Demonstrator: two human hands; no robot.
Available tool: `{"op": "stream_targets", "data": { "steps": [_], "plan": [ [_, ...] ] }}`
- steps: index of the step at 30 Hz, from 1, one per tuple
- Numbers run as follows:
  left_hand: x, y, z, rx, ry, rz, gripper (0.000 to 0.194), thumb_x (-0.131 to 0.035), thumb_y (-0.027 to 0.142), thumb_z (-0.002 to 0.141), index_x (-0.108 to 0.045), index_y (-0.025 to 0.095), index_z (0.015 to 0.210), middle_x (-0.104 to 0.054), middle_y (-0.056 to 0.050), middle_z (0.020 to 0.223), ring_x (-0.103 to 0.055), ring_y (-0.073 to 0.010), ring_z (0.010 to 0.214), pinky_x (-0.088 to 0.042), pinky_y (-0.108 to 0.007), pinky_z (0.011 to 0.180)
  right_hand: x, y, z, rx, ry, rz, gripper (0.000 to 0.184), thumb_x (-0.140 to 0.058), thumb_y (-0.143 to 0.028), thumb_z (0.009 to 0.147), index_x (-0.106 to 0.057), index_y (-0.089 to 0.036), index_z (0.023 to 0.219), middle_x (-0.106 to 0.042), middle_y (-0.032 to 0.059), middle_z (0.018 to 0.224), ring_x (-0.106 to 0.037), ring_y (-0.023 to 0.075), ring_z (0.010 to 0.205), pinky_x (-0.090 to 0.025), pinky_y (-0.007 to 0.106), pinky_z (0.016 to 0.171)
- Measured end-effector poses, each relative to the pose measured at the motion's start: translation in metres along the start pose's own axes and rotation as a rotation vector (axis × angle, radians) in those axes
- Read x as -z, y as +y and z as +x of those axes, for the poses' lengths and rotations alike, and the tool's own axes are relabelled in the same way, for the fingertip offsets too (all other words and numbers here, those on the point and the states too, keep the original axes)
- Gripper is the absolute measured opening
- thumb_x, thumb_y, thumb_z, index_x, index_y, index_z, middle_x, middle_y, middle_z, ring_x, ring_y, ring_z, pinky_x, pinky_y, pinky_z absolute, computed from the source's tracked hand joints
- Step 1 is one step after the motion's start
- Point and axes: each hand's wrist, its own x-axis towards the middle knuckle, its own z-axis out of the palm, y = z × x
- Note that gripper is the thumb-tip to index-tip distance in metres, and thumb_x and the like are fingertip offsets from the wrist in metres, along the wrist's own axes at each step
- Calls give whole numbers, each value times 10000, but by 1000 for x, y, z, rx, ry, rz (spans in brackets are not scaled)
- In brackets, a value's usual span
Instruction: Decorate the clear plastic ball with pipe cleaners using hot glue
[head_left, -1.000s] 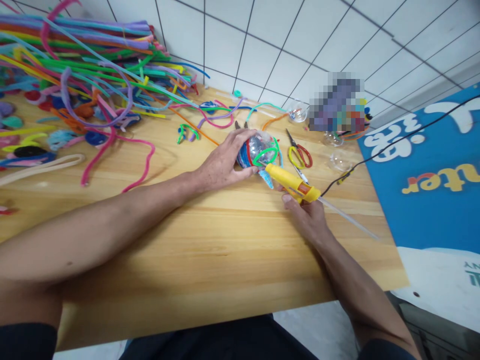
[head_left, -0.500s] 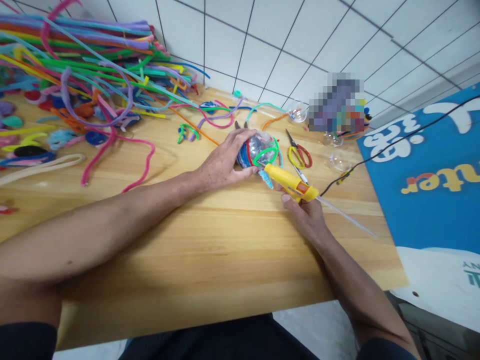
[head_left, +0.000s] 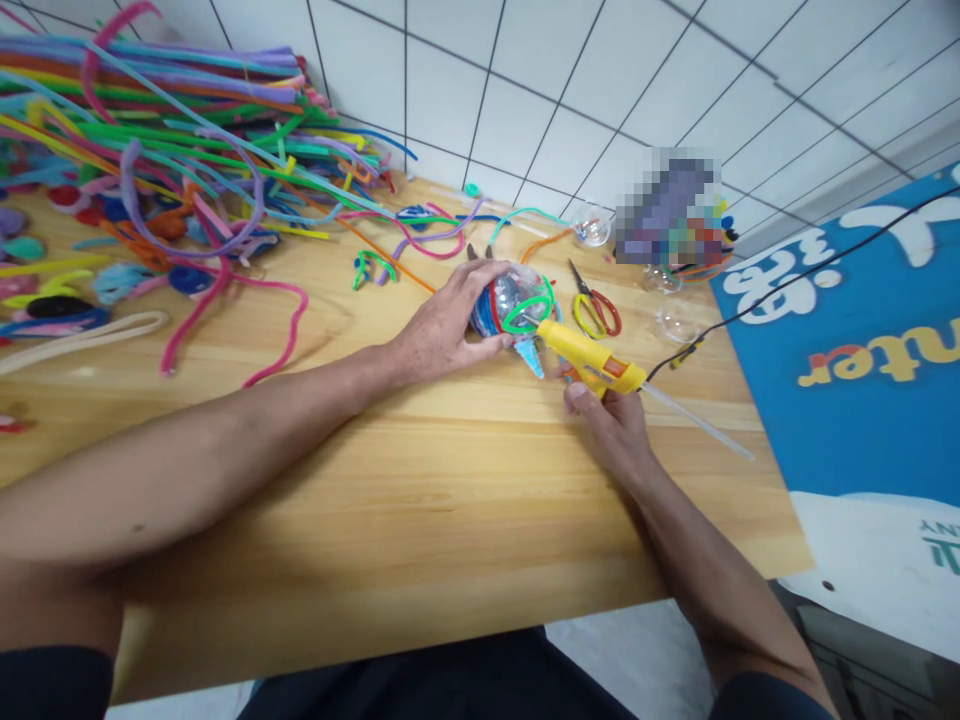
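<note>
Head view: my left hand [head_left: 450,325] grips the clear plastic ball [head_left: 515,288] banded in blue and red fuzzy stem, far side, centre; right hand [head_left: 611,425] is closed on the yellow plastic glue gun [head_left: 589,355], nozzle by the ball's green fuzzy loop [head_left: 517,328]. Likely failures: slack left grip lets the ball roll; snagged black cord [head_left: 739,315] swings the nozzle into that hand. Count: one gun, one banded ball, one pair of red-and-yellow-handled scissors [head_left: 592,310], three clear plastic globes [head_left: 592,226] far right, multicoloured fuzzy stems [head_left: 187,90] far left uncountable.
</note>
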Motion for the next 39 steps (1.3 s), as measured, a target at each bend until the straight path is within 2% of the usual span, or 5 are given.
{"op": "stream_targets", "data": {
  "steps": [6,20,25,32,39],
  "plan": [
    [0,-1,0,-40,27,-4,839,-807,462,952,-382,252,1645,-532,-181,1630,-516,-380,1550,-445,-588,1312,1,0,3,-16,50,56,336,-756,-558,963,-769,-237,1062,-768,35,984,-556,124,629,-498,302,615],
    [3,4,0,7,-11,-8,839,-801,469,952,-379,252,1644,-511,-186,1665,-496,-386,1576,-421,-603,1331,0,-3,4,-52,131,77,322,-756,-527,940,-740,-208,982,-763,41,995,-513,103,585,-470,282,566],
    [3,4,0,16,-1,-28,849,-819,485,944,-396,253,1642,-523,-175,1659,-518,-376,1560,-434,-566,1326,0,-5,5,-73,129,88,315,-758,-527,930,-735,-213,949,-747,33,954,-504,108,586,-470,285,566],
    [2,2,0,37,6,0,859,-775,601,953,-397,250,1639,-534,-184,1637,-533,-374,1537,-453,-587,1311,-2,-6,6,-82,88,104,409,-768,-625,906,-725,-226,987,-753,47,928,-521,127,571,-486,314,565],
    [3,2,0,21,7,0,853,-773,602,956,-389,260,1635,-545,-186,1624,-543,-389,1526,-454,-608,1307,-2,-4,7,-105,63,124,460,-763,-675,898,-717,-230,1006,-754,44,895,-545,143,568,-492,330,569]
  ]
}}
